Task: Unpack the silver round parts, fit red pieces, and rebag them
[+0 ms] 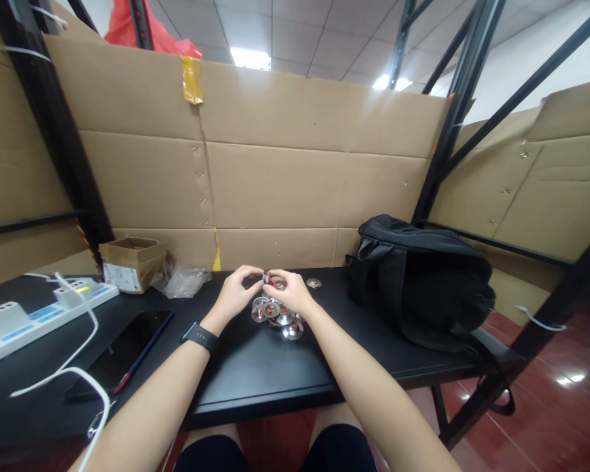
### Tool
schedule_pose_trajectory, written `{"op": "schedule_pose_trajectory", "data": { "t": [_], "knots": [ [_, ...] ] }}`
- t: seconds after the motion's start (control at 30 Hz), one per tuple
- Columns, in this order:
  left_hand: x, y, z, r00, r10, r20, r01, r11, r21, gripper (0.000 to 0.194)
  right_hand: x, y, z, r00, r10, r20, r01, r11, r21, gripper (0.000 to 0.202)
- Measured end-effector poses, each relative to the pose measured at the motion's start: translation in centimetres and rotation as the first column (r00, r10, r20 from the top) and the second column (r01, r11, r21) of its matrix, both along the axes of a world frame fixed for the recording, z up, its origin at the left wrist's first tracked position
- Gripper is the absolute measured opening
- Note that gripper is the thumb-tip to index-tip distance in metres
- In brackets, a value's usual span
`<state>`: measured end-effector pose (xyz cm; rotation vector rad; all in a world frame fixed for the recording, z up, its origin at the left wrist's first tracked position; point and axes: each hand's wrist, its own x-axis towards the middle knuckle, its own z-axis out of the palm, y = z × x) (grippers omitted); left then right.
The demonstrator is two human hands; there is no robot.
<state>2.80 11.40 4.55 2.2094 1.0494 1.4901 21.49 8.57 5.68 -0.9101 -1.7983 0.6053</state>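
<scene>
I observe one metal disc (266,278) at the centre of the work, raised between the fingertips of both hands. The left hand (238,292) is curled, its thumb and forefinger pinching the disc from the left. The right hand (291,292) is likewise curled, its thumb and fingers closed on the right side; I cannot tell how its remaining fingers sit. Red material shows beside the right fingertips.

Directly below the hands, a pile of shiny discs (271,309) with red parts rests on the tabletop (255,377). A single loose disc (313,283) lies just right of the right hand. A black watch (200,335) is fitted to the left wrist.

Left of the left hand, I note clear plastic wrap (184,283), then a small cardboard box (134,259). Nearer the body on that side lie a dark phone (130,344) and a white power strip (44,320). Well right of the right hand stands a black bag (417,282). Beyond both hands rises a cardboard panel (275,183).
</scene>
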Motion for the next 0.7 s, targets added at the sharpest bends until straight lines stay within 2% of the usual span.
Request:
{"op": "schedule_pose_trajectory", "data": {
  "t": [0.13, 0.33, 0.43, 0.53, 0.6, 0.7],
  "knots": [
    [0.2, -0.5, 0.1, 0.999, -0.008, -0.053, 0.009, 0.999, 0.03, 0.013, 0.0, -0.1, 0.0, 1.0, 0.019, 0.004, -0.019, 1.0, -0.006, 0.035],
    [0.7, -0.8, 0.3, 0.989, -0.001, -0.145, 0.012, 0.997, 0.071, 0.017, 0.2, -0.2, 0.2, 0.991, -0.086, 0.103, 0.077, 0.993, 0.088, 0.023],
    [0.7, -0.7, 0.2, 0.983, 0.077, -0.168, -0.068, 0.996, 0.059, 0.019, 0.2, -0.1, 0.2, 0.986, -0.128, 0.106, 0.119, 0.989, 0.087, 0.022],
    [0.2, -0.3, 0.1, 0.971, 0.144, -0.19, -0.15, 0.988, -0.02, 0.024, 0.6, 0.5, 0.0, 0.97, -0.223, 0.096, 0.218, 0.974, 0.066, 0.023],
    [-0.6, 0.0, 0.1, 0.947, 0.218, -0.234, -0.24, 0.969, -0.066, 0.026, 1.5, 1.2, 0.0, 0.933, -0.345, 0.108, 0.34, 0.939, 0.055, 0.024],
    [-2.3, 0.6, 0.1, 0.862, 0.378, -0.336, -0.421, 0.905, -0.061, 0.025, 3.8, 2.3, 0.0, 0.833, -0.52, 0.188, 0.524, 0.851, 0.031, 0.027]
  ]
}}
